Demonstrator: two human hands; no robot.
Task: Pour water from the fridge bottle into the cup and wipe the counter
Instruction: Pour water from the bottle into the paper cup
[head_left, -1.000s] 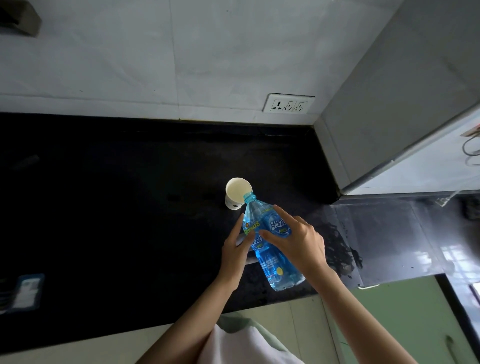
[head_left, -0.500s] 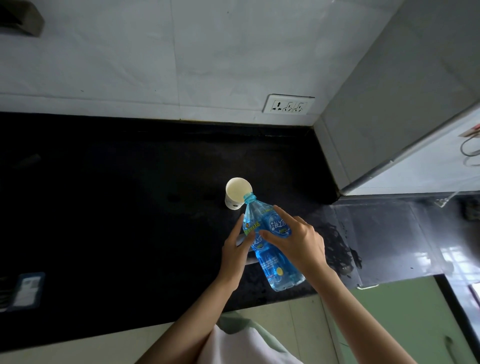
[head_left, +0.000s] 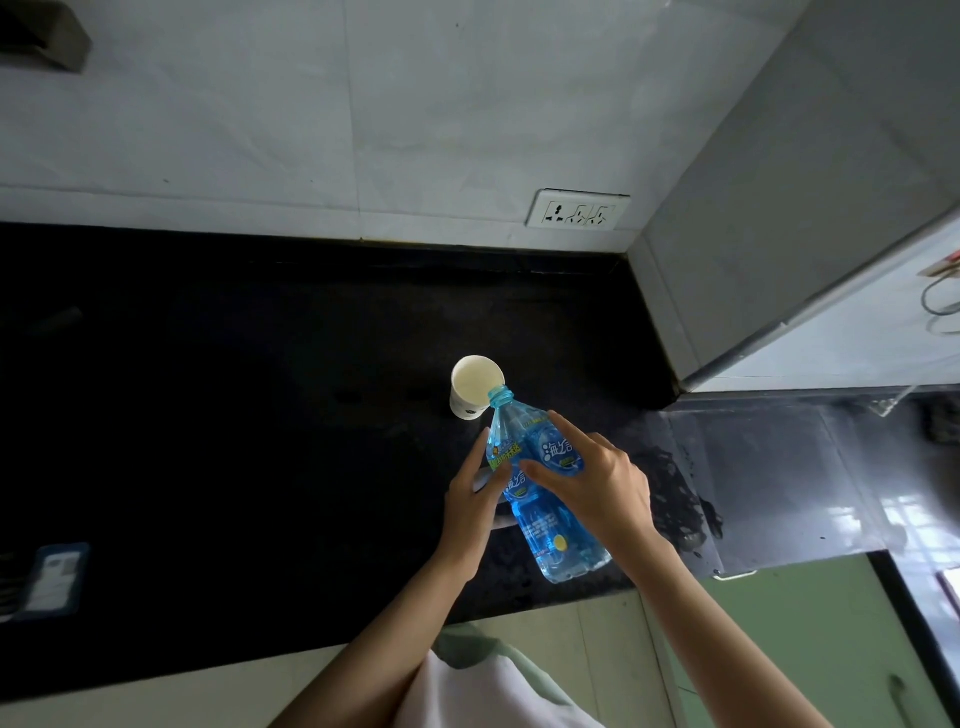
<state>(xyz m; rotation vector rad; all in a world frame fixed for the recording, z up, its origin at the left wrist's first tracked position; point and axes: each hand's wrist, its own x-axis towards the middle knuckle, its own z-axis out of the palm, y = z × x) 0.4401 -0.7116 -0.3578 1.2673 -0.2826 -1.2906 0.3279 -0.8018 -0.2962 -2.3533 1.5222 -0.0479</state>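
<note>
A blue plastic water bottle (head_left: 540, 514) is tilted forward, its uncapped mouth resting over the rim of a white paper cup (head_left: 470, 387) that stands upright on the black counter (head_left: 234, 415). My right hand (head_left: 597, 486) wraps the bottle's label from the right. On the bottle's left side rests my left hand (head_left: 470, 512), its fingers against the label. Something pale shows under the left hand; I cannot tell what it is.
A white wall socket (head_left: 576, 209) sits on the tiled wall behind the cup. A grey fridge side (head_left: 789, 218) rises at the right. A small blue-edged packet (head_left: 52, 579) lies near the counter's left front edge. A glossy dark surface (head_left: 779, 478) lies right of my hands.
The bottle's mouth has crept slightly further over the cup's rim; both hands keep the same hold.
</note>
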